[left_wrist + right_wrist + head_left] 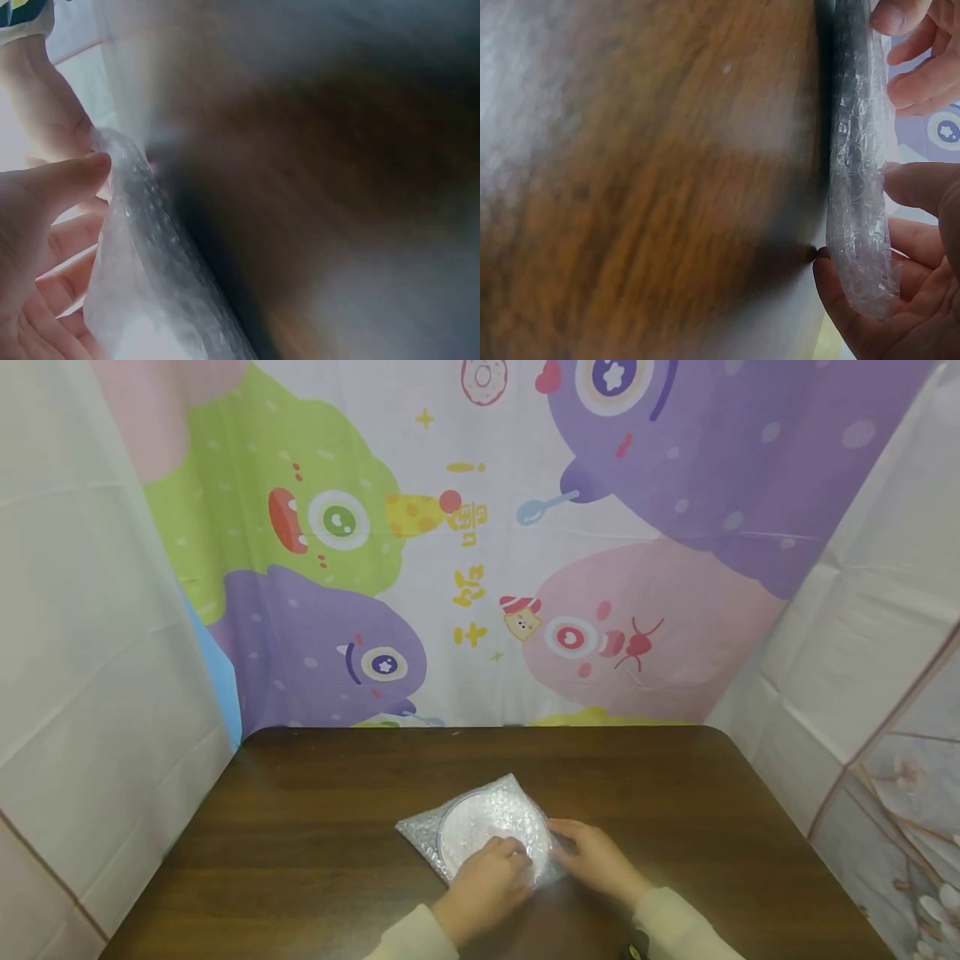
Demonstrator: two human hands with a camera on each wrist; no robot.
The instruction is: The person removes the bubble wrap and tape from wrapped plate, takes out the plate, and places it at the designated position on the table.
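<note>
A flat bubble-wrap packet [431,837] lies on the dark wooden table, with a pale round plate-like disc [480,818] showing through the wrap. My left hand [491,881] reaches over its near part, thumb and bent fingers pinching at the wrap on the upper face. The thumb [86,171] meets the raised edge of the bubble wrap [161,240] in the left wrist view. At the right edge, my right hand [600,860] grips the packet. In the right wrist view its thumb [915,184] is on the upper face, and a finger [840,292] hooks beneath the edge.
The brown wooden table [315,785] extends around the packet. A cloth printed with cartoon monsters [480,685] hangs behind the table's far edge. Pale sheets [82,635] hang on both sides. A small black object [635,946] shows beside the right sleeve.
</note>
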